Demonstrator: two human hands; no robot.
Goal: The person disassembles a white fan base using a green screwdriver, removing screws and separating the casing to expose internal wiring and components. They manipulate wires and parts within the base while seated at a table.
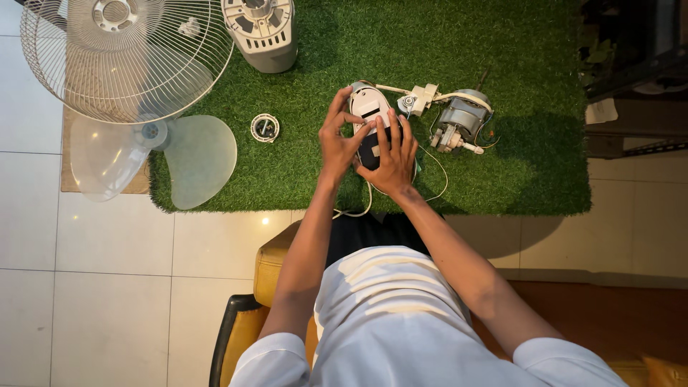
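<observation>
Both my hands are on a white oval fan control housing (368, 106) with a dark opening, lying on a green artificial-grass mat (516, 179). My left hand (337, 140) grips its left side with fingers raised over the top. My right hand (393, 152) presses on its lower part with fingers spread. White wires run from the housing to a small white part (419, 99) and a grey fan motor (462, 118) just to the right.
A wire fan guard (125, 57) and translucent fan blades (193, 158) lie at the left edge of the mat. A grey motor cover (261, 32) stands at the top, a round cap (264, 127) below it. Dark shelving (638, 64) stands right. I sit on a yellow seat (271, 269).
</observation>
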